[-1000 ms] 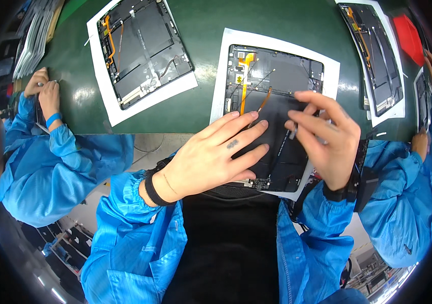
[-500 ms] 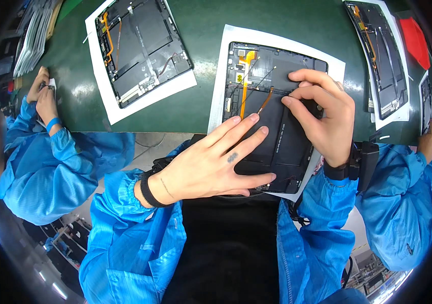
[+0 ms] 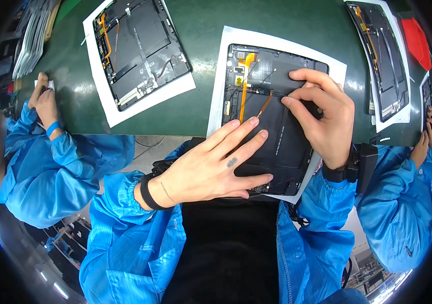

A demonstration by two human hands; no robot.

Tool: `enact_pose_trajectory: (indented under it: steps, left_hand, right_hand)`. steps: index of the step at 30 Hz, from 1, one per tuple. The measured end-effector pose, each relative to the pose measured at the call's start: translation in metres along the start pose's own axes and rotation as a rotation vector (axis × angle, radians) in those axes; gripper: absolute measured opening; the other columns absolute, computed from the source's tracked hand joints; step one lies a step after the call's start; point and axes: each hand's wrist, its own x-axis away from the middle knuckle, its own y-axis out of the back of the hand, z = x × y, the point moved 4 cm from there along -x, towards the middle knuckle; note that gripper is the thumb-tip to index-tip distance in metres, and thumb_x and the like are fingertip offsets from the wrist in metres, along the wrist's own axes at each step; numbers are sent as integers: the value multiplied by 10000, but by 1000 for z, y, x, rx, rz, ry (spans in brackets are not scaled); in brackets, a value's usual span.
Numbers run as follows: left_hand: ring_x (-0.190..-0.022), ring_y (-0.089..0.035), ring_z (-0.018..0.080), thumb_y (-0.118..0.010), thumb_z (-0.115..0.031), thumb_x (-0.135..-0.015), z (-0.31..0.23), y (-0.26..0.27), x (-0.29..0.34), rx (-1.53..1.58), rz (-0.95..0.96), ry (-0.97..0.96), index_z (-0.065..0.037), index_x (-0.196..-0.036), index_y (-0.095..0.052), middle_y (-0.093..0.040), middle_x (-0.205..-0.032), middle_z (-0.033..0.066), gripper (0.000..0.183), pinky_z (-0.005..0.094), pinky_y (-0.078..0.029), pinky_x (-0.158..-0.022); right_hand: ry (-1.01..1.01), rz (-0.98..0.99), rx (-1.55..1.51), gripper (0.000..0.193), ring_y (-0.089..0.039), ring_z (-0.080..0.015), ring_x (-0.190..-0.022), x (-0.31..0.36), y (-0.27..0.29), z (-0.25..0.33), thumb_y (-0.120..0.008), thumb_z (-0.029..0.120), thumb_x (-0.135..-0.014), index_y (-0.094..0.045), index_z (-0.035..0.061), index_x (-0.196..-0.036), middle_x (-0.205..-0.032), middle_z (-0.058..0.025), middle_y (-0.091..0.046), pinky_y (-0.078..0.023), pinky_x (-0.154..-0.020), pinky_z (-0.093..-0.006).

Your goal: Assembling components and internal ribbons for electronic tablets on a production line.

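Note:
In front of me an opened tablet housing lies on a white sheet, its dark inside facing up. My left hand rests over its lower left part with the fingers stretched out and spread. The index and middle fingertips lie near the lower end of a thin brown flex cable. An orange flex cable runs down the left side of the housing. Above the right half is my right hand, thumb and index finger pinched together. Whatever they grip, if anything, is too small to make out.
Another opened tablet housing lies on white paper at left, and one more at right. A red bin stands beyond that. Co-workers' hands work at the green table on both sides. Stacked pale sheets stand far left.
My hands have barely moved; the right one keeps its pinch. The left co-worker's hands have shifted slightly, and at the far right a second hand of the co-worker has come into sight.

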Motion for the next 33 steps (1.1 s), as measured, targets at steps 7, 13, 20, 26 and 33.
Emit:
enact_pose_trajectory:
  steps: [7, 13, 20, 26, 33]
  left_hand:
    - [-1527, -392, 424, -768, -578, -773, 1, 1, 1, 5, 6, 2, -465, -1332, -701, -427, -1626, 175, 575, 529, -358, -1247]
    - [-1517, -410, 413, -766, -586, -782, 1, 2, 1, 2, -14, 1, -447, -1326, -712, -445, -1610, 165, 564, 519, -381, -1233]
    - [-1409, -532, 349, -782, -514, -829, 2, 0, -4, -83, -137, -8, -386, -1298, -741, -578, -1455, 98, 488, 482, -492, -1122]
    - [-1289, -570, 314, -819, -455, -793, 9, 3, -18, -126, -186, -34, -359, -1260, -756, -596, -1345, 89, 481, 490, -469, -1127]
    - [-1328, -503, 361, -826, -415, -812, 36, 22, -42, -233, -296, 172, -355, -1314, -728, -542, -1369, 127, 514, 550, -406, -1176]
  right_hand:
    - [-15, -2, 3, 114, -707, -209, -806, 1, -1, 1, -856, 64, -752, -775, 39, -829, -1114, -54, -765, -481, -750, -344]
    - [-22, -10, -16, 117, -703, -206, -802, 2, -2, 0, -858, 56, -749, -779, 38, -833, -1114, -55, -765, -481, -748, -342]
    - [-5, -14, -5, 121, -701, -203, -788, 2, -2, -1, -862, 57, -749, -779, 38, -835, -1103, -53, -766, -485, -747, -340]
    - [-4, -17, -4, 122, -706, -202, -789, 0, -1, -1, -864, 60, -755, -778, 38, -838, -1097, -55, -768, -491, -746, -338]
    - [-39, -57, -45, 132, -717, -212, -810, 3, -4, -1, -860, 69, -774, -787, 54, -884, -1110, -52, -766, -519, -771, -335]
